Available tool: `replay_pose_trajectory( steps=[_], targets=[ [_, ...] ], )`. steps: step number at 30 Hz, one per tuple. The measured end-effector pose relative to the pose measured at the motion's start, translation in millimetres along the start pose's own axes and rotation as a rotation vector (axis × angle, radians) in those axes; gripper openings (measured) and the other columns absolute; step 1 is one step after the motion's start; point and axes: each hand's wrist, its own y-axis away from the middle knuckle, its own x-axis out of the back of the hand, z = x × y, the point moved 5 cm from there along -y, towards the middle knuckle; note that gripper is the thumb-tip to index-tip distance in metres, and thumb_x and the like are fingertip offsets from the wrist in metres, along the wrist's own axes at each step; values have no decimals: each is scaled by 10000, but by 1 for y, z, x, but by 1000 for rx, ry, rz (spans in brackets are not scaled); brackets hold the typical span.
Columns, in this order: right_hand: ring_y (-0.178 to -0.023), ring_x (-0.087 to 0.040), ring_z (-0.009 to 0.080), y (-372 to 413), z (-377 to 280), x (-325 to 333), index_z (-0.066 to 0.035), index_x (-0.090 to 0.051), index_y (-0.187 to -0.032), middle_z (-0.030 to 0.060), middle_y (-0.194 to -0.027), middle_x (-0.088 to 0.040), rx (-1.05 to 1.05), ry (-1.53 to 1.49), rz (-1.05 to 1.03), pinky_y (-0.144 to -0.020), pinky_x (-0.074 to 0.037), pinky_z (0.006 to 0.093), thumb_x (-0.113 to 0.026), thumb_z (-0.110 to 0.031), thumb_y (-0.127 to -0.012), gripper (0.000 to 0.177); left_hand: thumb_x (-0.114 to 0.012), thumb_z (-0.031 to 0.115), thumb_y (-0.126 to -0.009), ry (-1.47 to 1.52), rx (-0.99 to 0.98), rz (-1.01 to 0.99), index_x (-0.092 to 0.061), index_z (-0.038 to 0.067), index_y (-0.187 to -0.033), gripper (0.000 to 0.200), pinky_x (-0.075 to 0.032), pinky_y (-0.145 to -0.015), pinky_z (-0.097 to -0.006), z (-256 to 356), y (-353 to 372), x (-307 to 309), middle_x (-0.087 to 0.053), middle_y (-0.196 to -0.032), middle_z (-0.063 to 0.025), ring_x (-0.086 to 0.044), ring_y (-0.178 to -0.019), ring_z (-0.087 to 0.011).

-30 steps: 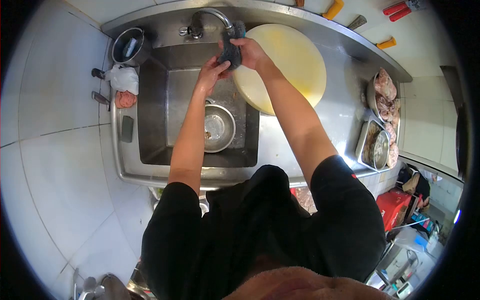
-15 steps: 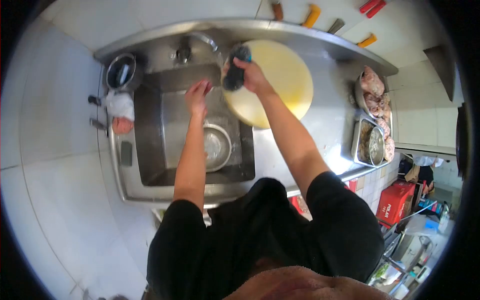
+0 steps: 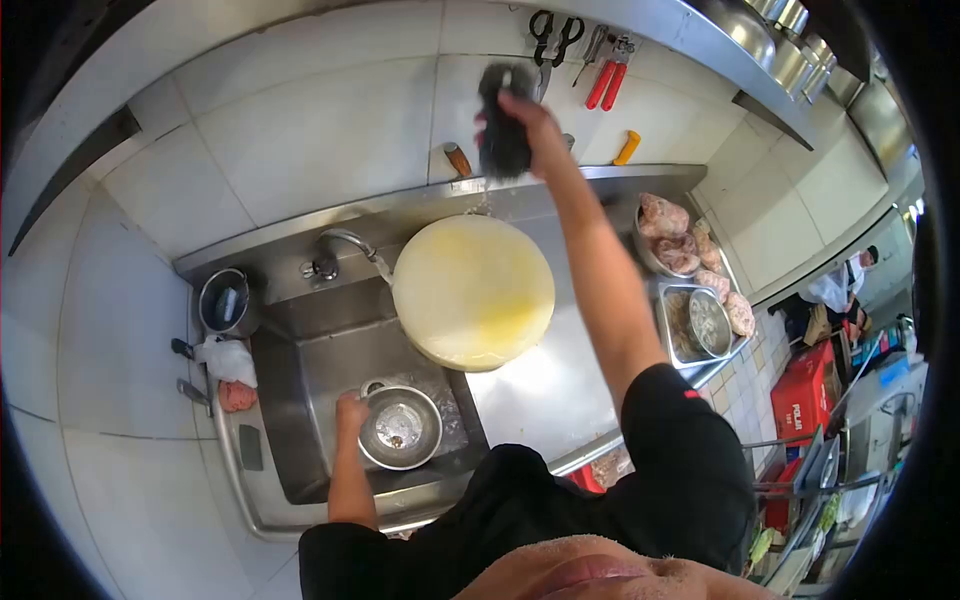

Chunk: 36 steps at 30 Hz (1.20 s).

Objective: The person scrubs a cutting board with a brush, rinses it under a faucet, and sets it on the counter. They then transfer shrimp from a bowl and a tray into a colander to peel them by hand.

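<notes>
My right hand [image 3: 535, 130] is raised in front of the tiled wall, closed round a dark, fuzzy, elongated scrubber [image 3: 505, 120]. Drops fall from the scrubber towards a thick, round, yellowish-white cutting board [image 3: 470, 285], which lies across the sink's right edge and the steel counter. My left hand [image 3: 351, 411] is low in the sink, closed at the left rim of a metal bowl [image 3: 432, 425] that has a loop at its far side. Its fingertips are partly hidden. Clear water and a few small bits show in the bowl.
A curved tap [image 3: 350, 238] stands behind the sink basin [image 3: 300, 400]. Raw meat [image 3: 662, 218] and a metal tray [image 3: 680, 350] with a bowl in it sit at the right. Red-handled pliers [image 3: 607, 85] hang on the wall. A dark pot [image 3: 225, 300] stands left.
My right hand has lifted the scrubber from the board up before the wall. The left hand has gone from above the sink down to the metal bowl. The view has tilted upward.
</notes>
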Motion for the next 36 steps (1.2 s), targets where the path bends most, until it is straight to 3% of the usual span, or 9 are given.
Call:
replay_pose_trajectory(
  steps=[12, 13, 15, 18, 21, 26, 29, 33, 36],
  targets=[
    [-678, -624, 233, -92, -38, 14, -82, -570, -953, 83, -754, -617, 203, -122, -80, -637, -541, 365, -664, -365, -922, 301, -664, 279, -932, 429, 8, -73, -673, 70, -1120, 281, -475, -536, -267, 115, 54, -47, -670, -820, -23, -593, -644, -98],
    [-1125, -573, 218, -84, -26, 25, 44, -587, -1265, 91, -1227, -634, 262, 2, 31, -1015, -415, 327, -698, -450, -900, 624, -603, 317, -967, 557, -53, -63, -643, 69, -1027, 259, -469, -569, -278, 129, 49, -51, -650, -835, -33, -595, -681, -125],
    [-1026, -595, 219, -72, 36, 75, -46, -532, -1298, 65, -1210, -612, 315, 249, 284, -871, -465, 383, -616, -497, -908, 602, -629, 378, -958, 587, -73, -22, -625, 64, -1182, 385, -429, -524, -236, 169, 49, -53, -649, -861, -5, -548, -658, -63],
    [-1103, -613, 311, 2, 173, 138, -18, -594, -1218, 178, -1178, -640, 269, 976, 271, -949, -478, 417, -654, -435, -903, 527, -590, 349, -985, 542, -315, 74, -489, 2, -1398, 549, -466, -959, -329, 224, 30, -69, -590, -1319, -155, -576, -1178, -226],
    [-1326, -436, 418, 111, 260, 169, 1, -542, -1328, 249, -1422, -482, 142, 1321, 374, -1101, -365, 459, -746, -494, -813, 742, -504, 274, -1015, 417, -408, 133, -332, 21, -1481, 557, -385, -1058, -348, 261, 32, -89, -483, -1431, -189, -489, -1296, -277],
    [-1509, -67, 362, 143, 302, 136, -72, -165, -1568, 161, -1639, -106, -406, 1909, 261, -1209, -61, 519, -292, -718, -930, 917, -445, 240, -1037, 230, -560, 170, -163, 52, -1555, 618, -270, -1163, -377, 281, 60, -96, -283, -1572, -216, -330, -1434, -329],
    [-1481, -184, 347, 111, 363, 57, -95, -278, -1529, 158, -1567, -269, 43, 1836, 72, -1198, -95, 537, -348, -631, -965, 782, -451, 253, -1039, 395, -588, 30, -156, 26, -1556, 636, -218, -1180, -360, 259, 62, -120, -197, -1615, -188, -221, -1484, -302],
    [-1447, -288, 312, 119, 349, -46, -155, -405, -1477, 116, -1454, -479, 127, 1615, -375, -1185, -135, 563, -413, -573, -967, 659, -474, 329, -1034, 768, -233, -256, -318, 50, -1518, 580, -365, -1088, -376, 249, 90, -121, -450, -1465, -97, -440, -1319, -225],
    [-1489, -198, 303, 130, 341, -4, -139, -375, -1500, 118, -1569, -327, 253, 1642, -309, -1198, -108, 543, -416, -588, -962, 702, -558, 310, -1003, 615, -300, -197, -444, 48, -1447, 528, -412, -1024, -361, 221, 61, -123, -543, -1336, -75, -508, -1210, -181]
  ],
)
